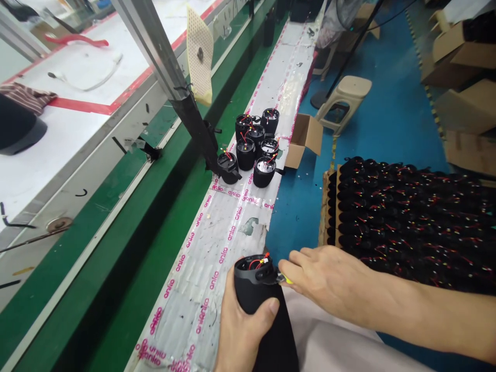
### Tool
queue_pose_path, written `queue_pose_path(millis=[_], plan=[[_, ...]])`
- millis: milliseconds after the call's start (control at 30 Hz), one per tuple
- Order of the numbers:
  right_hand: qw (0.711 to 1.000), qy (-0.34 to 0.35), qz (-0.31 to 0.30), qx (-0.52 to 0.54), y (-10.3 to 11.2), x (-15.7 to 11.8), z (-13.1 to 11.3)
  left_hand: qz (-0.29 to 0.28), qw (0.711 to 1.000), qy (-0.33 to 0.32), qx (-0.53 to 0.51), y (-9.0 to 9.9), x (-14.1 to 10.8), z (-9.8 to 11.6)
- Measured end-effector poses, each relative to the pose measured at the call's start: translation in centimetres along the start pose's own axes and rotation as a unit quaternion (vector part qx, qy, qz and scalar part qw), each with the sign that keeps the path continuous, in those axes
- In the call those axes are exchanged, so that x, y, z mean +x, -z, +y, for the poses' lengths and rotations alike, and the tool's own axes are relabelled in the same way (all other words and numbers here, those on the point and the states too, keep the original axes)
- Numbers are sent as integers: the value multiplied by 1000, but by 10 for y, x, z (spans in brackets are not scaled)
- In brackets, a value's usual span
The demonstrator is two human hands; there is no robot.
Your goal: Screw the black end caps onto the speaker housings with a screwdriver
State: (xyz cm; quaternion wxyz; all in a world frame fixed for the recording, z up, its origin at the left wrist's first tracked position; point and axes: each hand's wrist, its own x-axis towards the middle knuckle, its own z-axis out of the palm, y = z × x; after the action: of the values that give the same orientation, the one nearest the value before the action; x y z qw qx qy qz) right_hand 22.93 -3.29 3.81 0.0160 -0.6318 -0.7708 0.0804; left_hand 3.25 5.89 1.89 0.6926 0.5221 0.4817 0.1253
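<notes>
Cylinder [253, 295] was clasped by left hand [242, 323], fingers wrapped, near right edge of worktop [189, 294]; tool [287, 279], possibly cutters, was pinched in right hand [320, 271] by its top.

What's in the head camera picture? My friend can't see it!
A person's left hand grips a black cylinder with red wires in its open top, while the right hand holds a small, partly yellow tool near its upper edge. Seven similar cylinders stand farther along a whitish strip, with rows of dark, wired pieces at right.
</notes>
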Motion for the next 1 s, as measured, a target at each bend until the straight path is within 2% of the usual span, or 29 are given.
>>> queue_pose_path(millis=[267, 567, 700, 800, 900, 1000], plan=[[999, 19, -23, -12, 0, -1, -1, 20, 1000, -2, 18, -3, 1, 0], [998, 39, -52, 19, -3, 12, 5, 2, 999, 7, 38, 2, 5, -9], [997, 47, -3, 58, -11, 16, 9, -19, 997, 36, -58, 15, 11, -21], [992, 55, 54, 96, -23, 16, 13, -69, 987, 51, -137, 23, 18, -25], [984, 69, 99, 128, -33, 15, 18, -132, 977, 24, -163, 24, 24, -24], [974, 77, 135, 163, -39, 14, 21, -135, 979, 4, -154, 20, 27, -22]])
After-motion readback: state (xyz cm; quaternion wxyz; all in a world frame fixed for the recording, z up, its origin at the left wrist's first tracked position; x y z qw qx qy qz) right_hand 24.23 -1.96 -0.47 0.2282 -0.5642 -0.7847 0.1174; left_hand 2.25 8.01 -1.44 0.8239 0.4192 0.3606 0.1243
